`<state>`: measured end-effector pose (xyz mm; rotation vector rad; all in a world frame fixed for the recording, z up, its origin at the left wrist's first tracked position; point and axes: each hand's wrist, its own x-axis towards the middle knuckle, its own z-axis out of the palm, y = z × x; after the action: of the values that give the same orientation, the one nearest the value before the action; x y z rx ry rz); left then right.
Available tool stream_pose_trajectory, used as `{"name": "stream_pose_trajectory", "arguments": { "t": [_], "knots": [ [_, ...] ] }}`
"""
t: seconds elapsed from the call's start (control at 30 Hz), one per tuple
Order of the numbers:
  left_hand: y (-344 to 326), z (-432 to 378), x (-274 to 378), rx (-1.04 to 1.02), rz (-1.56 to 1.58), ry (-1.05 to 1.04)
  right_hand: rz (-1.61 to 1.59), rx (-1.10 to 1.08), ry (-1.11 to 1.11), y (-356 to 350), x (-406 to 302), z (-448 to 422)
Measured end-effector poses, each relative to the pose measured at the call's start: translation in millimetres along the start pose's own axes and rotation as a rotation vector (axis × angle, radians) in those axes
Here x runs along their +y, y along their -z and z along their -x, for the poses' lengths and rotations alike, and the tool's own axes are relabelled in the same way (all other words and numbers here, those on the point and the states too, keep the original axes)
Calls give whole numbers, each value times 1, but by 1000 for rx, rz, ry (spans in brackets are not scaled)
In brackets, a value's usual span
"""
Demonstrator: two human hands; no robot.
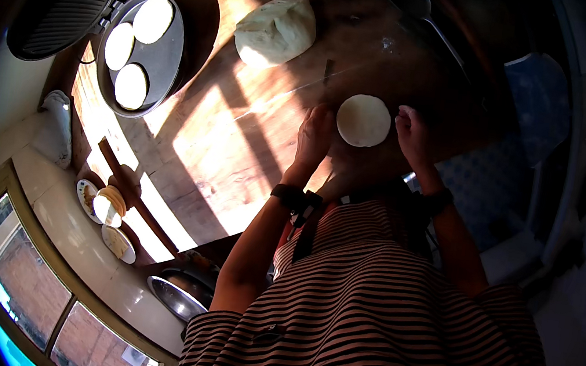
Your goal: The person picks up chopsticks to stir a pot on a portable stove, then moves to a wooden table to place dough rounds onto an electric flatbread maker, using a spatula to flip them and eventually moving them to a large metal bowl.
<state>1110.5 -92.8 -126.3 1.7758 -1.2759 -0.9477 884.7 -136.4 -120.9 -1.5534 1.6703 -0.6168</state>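
A flat round of dough (363,120) lies on the wooden tabletop (256,122), between my two hands. To its left, my left hand (316,130) rests near the edge of the round, back up and fingers curled under; whether they touch the dough is hidden. On the other side my right hand (411,136) is loosely curled, its fingertips close to the round and slightly apart from it. I see nothing held in either hand, though the palms are hidden. A large lump of dough (277,31) sits farther back on the table.
At the left stands an electric griddle with its ridged lid (67,3) raised; three dough rounds (131,86) lie on its plate (161,63). A rolling pin (136,193), a stack of flat rounds (110,205) and a metal bowl (178,298) are nearer the window. A spatula (414,0) lies at the back right.
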Motion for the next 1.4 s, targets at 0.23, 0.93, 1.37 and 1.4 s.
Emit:
{"name": "stream_pose_trajectory", "arguments": {
  "t": [0.23,0.93,1.37,1.4],
  "knots": [
    [-1,14,6,-115,-31,44,-236,-175,43,-20,-38,-27],
    [34,10,28,-168,781,837,-80,-554,297,5,-121,9],
    [91,0,57,-119,1877,630,-749,-619,-121,-27,-163,-10],
    [99,-1,59,-96,1859,621,-764,-591,-80,-42,-169,-11]
  ]
}}
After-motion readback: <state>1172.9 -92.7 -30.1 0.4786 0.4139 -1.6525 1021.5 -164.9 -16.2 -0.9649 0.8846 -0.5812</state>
